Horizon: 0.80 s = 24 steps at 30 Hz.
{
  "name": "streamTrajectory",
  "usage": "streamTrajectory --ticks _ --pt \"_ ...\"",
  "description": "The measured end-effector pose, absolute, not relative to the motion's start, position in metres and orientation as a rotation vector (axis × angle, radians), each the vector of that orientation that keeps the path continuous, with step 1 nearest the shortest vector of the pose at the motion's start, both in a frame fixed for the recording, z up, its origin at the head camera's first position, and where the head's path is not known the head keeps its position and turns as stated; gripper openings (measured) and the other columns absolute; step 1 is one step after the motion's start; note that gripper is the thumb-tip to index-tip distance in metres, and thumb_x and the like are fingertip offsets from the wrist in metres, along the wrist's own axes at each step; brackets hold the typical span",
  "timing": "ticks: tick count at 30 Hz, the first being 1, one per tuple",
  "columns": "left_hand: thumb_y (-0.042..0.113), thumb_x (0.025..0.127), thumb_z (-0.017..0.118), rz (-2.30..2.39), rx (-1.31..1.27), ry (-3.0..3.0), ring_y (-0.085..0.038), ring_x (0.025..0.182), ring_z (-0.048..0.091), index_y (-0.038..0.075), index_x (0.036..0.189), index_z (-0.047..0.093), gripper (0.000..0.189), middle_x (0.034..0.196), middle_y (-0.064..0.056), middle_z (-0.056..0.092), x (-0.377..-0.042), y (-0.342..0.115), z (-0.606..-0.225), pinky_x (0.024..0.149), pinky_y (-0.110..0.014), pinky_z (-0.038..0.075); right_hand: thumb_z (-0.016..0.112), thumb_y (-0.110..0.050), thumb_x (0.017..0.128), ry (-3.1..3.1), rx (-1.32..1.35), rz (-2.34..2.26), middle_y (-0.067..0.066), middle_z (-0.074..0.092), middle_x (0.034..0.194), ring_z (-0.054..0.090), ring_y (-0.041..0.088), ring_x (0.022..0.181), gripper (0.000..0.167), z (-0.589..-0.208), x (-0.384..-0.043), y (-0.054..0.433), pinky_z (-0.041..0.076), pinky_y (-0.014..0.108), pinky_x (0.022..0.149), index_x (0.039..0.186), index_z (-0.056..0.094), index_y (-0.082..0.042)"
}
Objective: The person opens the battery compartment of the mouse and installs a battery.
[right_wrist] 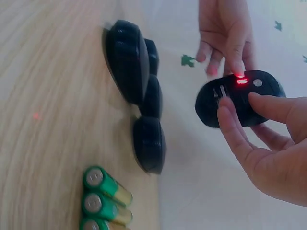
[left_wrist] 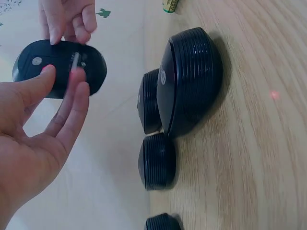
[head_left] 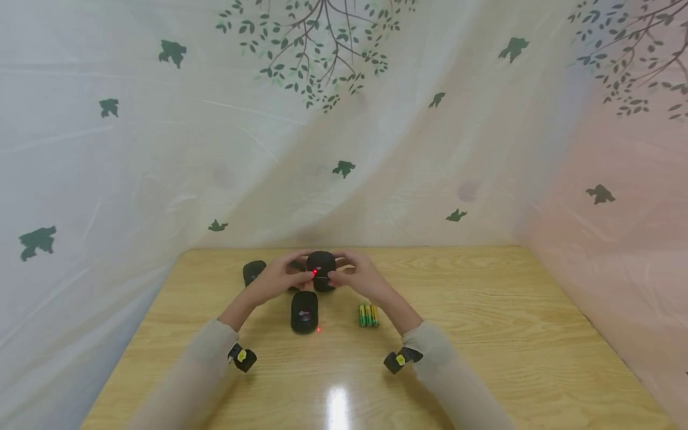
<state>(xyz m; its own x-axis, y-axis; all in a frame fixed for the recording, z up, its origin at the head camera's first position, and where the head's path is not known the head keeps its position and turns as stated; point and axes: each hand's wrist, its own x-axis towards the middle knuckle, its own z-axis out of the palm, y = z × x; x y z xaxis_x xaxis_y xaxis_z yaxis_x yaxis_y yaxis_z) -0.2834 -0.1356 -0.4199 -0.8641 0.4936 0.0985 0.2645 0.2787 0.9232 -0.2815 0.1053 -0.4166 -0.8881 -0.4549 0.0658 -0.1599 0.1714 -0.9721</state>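
The mouse point(head_left: 321, 263) is held up off the desk point(head_left: 484, 310), its underside turned toward the person and the wrist cameras. Both hands grasp it: the left hand point(head_left: 269, 279) pinches one side between thumb and fingers, and the right hand point(head_left: 365, 276) pinches the other, with its thumb on the underside and a blurred fingertip by a pale bar point(right_wrist: 222, 91). Whether that fingertip presses the bar or only lies close to it cannot be told.

The likeliest trouble is a slip. The shell is smooth and rounded, and the hold appears to rest on thumbs and fingertips rather than palms. If one hand pressed harder than the other, or let go early, the mouse could tip or roll out of the pinch. A drop might land on the front mouse point(head_left: 304, 313) or strike the mice behind it; the left mouse point(head_left: 254, 272) stands partly hidden by the left hand, so it could be nudged unnoticed.

A red light point(right_wrist: 242, 81) glows on the underside near a left fingertip, and a finger over it could block it or smudge whatever lies beneath. A misplaced push at the bar might also shift it unintentionally. The batteries point(head_left: 368, 315) lie side by side near the right forearm; being round, they could roll if a sleeve brushed them.
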Motion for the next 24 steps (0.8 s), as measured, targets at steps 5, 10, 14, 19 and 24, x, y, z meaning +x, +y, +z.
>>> streamTrajectory --ticks 5,10,14,19,24 --pt "0.001 0.096 0.067 1.618 0.766 2.322 -0.041 0.110 0.067 0.001 0.147 0.048 0.054 0.139 -0.028 0.054 -0.281 -0.147 -0.419 0.091 -0.042 0.058 0.067 0.006 0.093 2.257 -0.667 -1.794 0.029 0.058 0.131 0.070 0.029 0.101 0.043 -0.421 -0.280 0.093 0.058 0.032 0.086 0.135 0.056 0.003" --pt "0.002 0.088 0.078 1.612 0.762 2.285 -0.034 0.115 0.066 0.004 0.142 0.051 0.060 0.140 -0.022 0.054 -0.278 -0.156 -0.419 0.090 -0.033 0.058 0.069 0.010 0.089 2.246 -0.702 -1.827 0.030 0.058 0.127 0.067 0.041 0.107 0.044 -0.425 -0.277 0.081 0.058 0.031 0.084 0.131 0.056 0.006" --pt "0.004 0.083 0.084 1.588 0.766 2.294 -0.033 0.115 0.065 0.005 0.139 0.051 0.065 0.141 -0.020 0.052 -0.276 -0.162 -0.419 0.093 -0.039 0.058 0.070 0.011 0.087 2.197 -0.665 -1.846 0.028 0.058 0.131 0.066 0.042 0.113 0.048 -0.427 -0.275 0.072 0.059 0.033 0.087 0.132 0.055 0.005" --pt "0.005 0.081 0.085 1.520 0.802 2.355 -0.036 0.119 0.061 0.007 0.135 0.052 0.064 0.141 -0.018 0.053 -0.273 -0.171 -0.421 0.101 -0.048 0.053 0.075 0.011 0.083 2.169 -0.631 -1.810 0.024 0.056 0.136 0.065 0.035 0.118 0.055 -0.428 -0.271 0.064 0.055 0.041 0.099 0.133 0.053 0.001" --pt "0.003 0.082 0.084 1.480 0.833 2.378 -0.041 0.123 0.061 0.007 0.134 0.052 0.062 0.142 -0.020 0.051 -0.270 -0.181 -0.423 0.100 -0.052 0.053 0.081 0.008 0.080 2.130 -0.615 -1.797 0.022 0.052 0.140 0.061 0.036 0.125 0.062 -0.429 -0.267 0.054 0.049 0.046 0.107 0.134 0.051 0.000"
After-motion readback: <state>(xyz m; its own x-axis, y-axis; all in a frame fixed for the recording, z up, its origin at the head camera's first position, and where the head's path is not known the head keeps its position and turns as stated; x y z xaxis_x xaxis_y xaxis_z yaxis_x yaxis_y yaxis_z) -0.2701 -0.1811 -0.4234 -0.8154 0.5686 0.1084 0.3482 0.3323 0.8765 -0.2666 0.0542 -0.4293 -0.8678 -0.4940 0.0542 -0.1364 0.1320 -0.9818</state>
